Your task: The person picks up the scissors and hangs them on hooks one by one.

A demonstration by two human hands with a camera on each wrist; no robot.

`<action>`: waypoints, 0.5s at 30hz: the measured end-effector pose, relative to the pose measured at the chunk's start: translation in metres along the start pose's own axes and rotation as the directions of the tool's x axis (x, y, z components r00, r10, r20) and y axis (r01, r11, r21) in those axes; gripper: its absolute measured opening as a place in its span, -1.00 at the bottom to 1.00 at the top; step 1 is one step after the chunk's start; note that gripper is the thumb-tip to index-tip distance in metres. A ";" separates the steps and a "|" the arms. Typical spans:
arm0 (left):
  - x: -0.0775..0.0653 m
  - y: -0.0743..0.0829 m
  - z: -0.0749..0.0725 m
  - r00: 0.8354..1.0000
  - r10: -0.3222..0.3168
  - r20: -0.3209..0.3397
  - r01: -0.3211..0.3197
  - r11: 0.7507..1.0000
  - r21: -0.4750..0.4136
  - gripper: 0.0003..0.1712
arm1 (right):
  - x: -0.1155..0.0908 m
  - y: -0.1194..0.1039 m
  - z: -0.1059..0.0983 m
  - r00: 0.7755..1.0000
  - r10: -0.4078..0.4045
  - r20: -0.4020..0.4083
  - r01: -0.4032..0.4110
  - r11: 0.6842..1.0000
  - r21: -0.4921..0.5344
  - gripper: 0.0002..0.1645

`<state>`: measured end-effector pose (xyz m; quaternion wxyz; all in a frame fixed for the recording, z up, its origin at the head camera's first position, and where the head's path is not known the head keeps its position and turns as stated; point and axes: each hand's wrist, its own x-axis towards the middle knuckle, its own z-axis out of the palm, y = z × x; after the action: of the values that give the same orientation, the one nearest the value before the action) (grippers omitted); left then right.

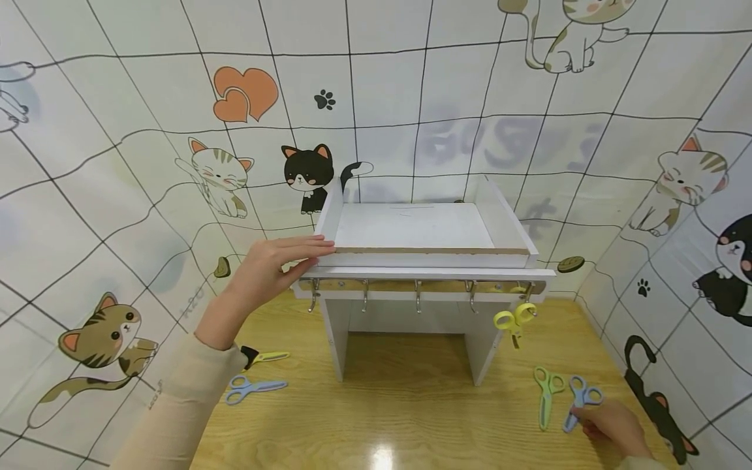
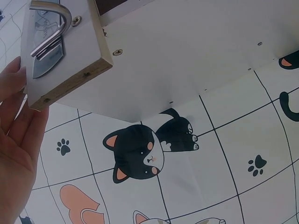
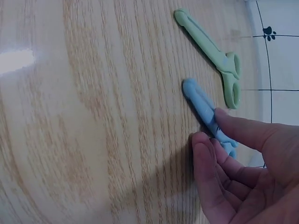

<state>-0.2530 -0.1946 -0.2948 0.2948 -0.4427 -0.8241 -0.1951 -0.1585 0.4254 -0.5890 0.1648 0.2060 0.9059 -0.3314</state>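
Observation:
A white shelf unit [image 1: 423,261] with a raised tray-like top stands on the table, metal hooks [image 1: 418,297] along its front. My left hand [image 1: 276,261] rests on the shelf's left front corner, fingers extended over the edge; the left wrist view shows this hand [image 2: 21,121] beside the end of the hook board [image 2: 70,56]. Yellow scissors [image 1: 516,316] hang from the rightmost hook. At the lower right, my right hand [image 1: 613,424] pinches blue scissors [image 1: 578,408] between thumb and fingers, close over the wood. Green scissors [image 3: 210,51] lie beside them.
On the table's left side lie another pair of blue scissors [image 1: 252,388] and a yellow pair with a black part [image 1: 267,356], close to my left sleeve [image 1: 176,398]. Cat-printed sheeting [image 1: 382,85] encloses the wooden table [image 1: 405,405] at the back and sides.

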 end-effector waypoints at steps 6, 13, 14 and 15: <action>0.001 0.000 0.000 1.000 0.008 -0.002 -0.008 1.000 -0.001 -0.52 | -0.007 -0.006 0.001 0.999 0.027 -0.019 -0.027 0.999 0.035 -0.64; 0.001 0.001 0.000 1.000 0.006 0.010 -0.006 1.000 -0.005 -0.52 | -0.012 0.000 0.005 0.998 0.052 -0.038 -0.049 0.997 0.063 -0.66; 0.001 0.001 0.000 1.000 0.003 0.011 -0.003 1.000 -0.005 -0.52 | -0.011 0.003 0.005 0.997 0.066 -0.034 -0.063 0.995 0.083 -0.67; 0.001 0.001 0.000 1.000 0.000 0.012 0.000 1.000 -0.004 -0.52 | -0.010 0.005 0.006 0.997 0.078 -0.026 -0.075 0.990 0.117 -0.68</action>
<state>-0.2523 -0.1932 -0.2937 0.2888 -0.4445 -0.8255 -0.1939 -0.1465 0.4227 -0.5917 0.1514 0.2548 0.8790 -0.3736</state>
